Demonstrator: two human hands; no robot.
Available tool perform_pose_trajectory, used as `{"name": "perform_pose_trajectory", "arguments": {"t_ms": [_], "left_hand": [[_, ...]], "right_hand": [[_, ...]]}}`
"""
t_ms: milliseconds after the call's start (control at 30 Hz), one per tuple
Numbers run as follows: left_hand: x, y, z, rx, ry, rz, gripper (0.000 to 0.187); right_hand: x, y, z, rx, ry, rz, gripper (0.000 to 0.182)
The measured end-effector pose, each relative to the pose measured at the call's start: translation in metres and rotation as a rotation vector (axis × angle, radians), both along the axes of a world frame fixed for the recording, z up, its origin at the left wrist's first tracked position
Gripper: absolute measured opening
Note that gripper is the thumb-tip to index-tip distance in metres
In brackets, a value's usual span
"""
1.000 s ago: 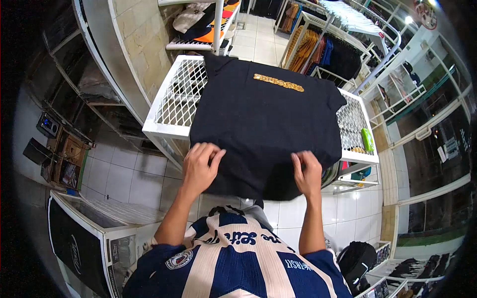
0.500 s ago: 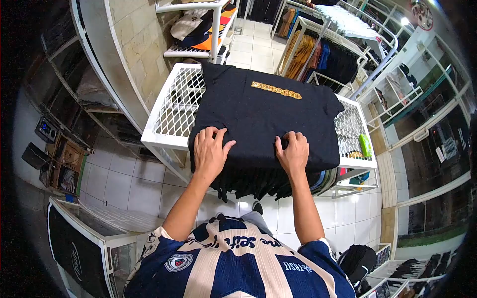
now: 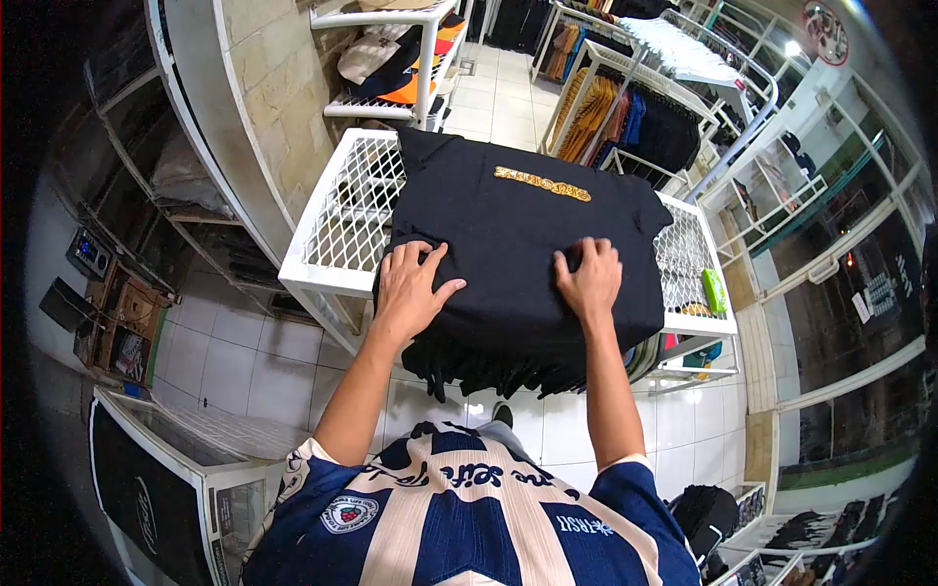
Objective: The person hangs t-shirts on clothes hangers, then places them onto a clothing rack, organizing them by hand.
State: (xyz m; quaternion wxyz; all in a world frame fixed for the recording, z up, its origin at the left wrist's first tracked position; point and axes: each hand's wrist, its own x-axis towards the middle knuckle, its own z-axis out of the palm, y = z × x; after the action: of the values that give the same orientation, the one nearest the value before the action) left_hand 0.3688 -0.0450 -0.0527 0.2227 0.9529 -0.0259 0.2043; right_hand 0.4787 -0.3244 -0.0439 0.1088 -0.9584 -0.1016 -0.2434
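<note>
A black T-shirt point(image 3: 518, 234) lies spread face up over a white metal mesh-topped rack, with gold lettering point(image 3: 542, 184) across its far part. My left hand point(image 3: 415, 285) rests on the near left of the shirt, fingers bent and thumb stretched out apart from them. Small creases show in the cloth by its index fingertip. Toward the near right, my right hand point(image 3: 591, 276) touches the fabric with bent fingers, its thumb apart from them. The cloth hangs over the rack's near edge.
The rack's mesh top point(image 3: 342, 220) shows on both sides of the shirt. A green packet point(image 3: 715, 291) lies at its right end. Dark garments point(image 3: 489, 366) hang underneath. A shelf with caps point(image 3: 376, 63) stands behind left, clothes rails point(image 3: 625, 107) behind right, glass doors point(image 3: 860, 264) at right.
My right hand has slid slightly right and away from me over the shirt. My left hand stays at nearly the same spot on the cloth. The view has shifted a little.
</note>
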Motion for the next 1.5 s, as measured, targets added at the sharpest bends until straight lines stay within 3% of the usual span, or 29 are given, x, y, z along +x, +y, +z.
{"name": "perform_pose_trajectory", "arguments": {"t_ms": [67,200,300,467,533,633,933,967,1100,1167,1200,1367,1433,1500], "left_hand": [[0.000,0.001,-0.001,-0.023,-0.008,-0.014,0.058],[-0.007,-0.006,-0.019,0.025,-0.135,0.083,0.049],[-0.007,-0.008,-0.023,0.012,-0.209,0.121,0.047],[0.007,-0.008,-0.008,-0.011,-0.200,0.142,0.040],[0.023,-0.008,0.000,0.128,-0.059,0.185,0.035],[0.064,-0.014,0.010,0.089,-0.131,0.105,0.033],[0.097,-0.018,-0.021,0.070,-0.173,0.058,0.034],[0.097,-0.018,-0.020,0.069,-0.144,0.070,0.037],[0.099,-0.018,-0.020,0.066,-0.098,0.089,0.044],[0.100,-0.017,-0.019,0.065,-0.093,0.096,0.044],[0.101,-0.017,-0.019,0.057,-0.090,0.095,0.044],[0.089,-0.013,-0.019,-0.004,-0.101,0.067,0.043],[0.068,-0.005,-0.020,-0.107,-0.185,-0.077,0.039],[0.022,0.001,-0.014,-0.082,-0.141,-0.067,0.039]], "right_hand": [[0.021,-0.007,-0.016,0.010,-0.237,0.074,0.037],[0.031,-0.008,-0.027,0.007,-0.064,0.011,0.034],[0.029,-0.001,-0.032,-0.021,-0.110,-0.210,0.033],[0.021,0.005,-0.019,0.030,-0.274,-0.202,0.032],[0.018,0.005,-0.016,0.012,-0.376,-0.173,0.032],[0.021,0.005,-0.023,0.036,-0.052,-0.117,0.033],[0.024,0.005,-0.026,-0.002,-0.188,-0.151,0.029],[0.021,0.009,-0.014,0.046,0.040,-0.174,0.034],[0.036,-0.002,-0.043,-0.069,-0.143,-0.190,0.047],[0.041,-0.004,-0.046,0.006,0.100,-0.186,0.058],[0.041,-0.004,-0.044,0.007,0.098,-0.185,0.058],[0.030,-0.006,-0.032,0.061,0.152,-0.046,0.054],[0.005,-0.016,-0.028,0.089,0.146,0.018,0.054],[-0.028,-0.028,-0.025,0.076,0.089,0.097,0.054]]}}
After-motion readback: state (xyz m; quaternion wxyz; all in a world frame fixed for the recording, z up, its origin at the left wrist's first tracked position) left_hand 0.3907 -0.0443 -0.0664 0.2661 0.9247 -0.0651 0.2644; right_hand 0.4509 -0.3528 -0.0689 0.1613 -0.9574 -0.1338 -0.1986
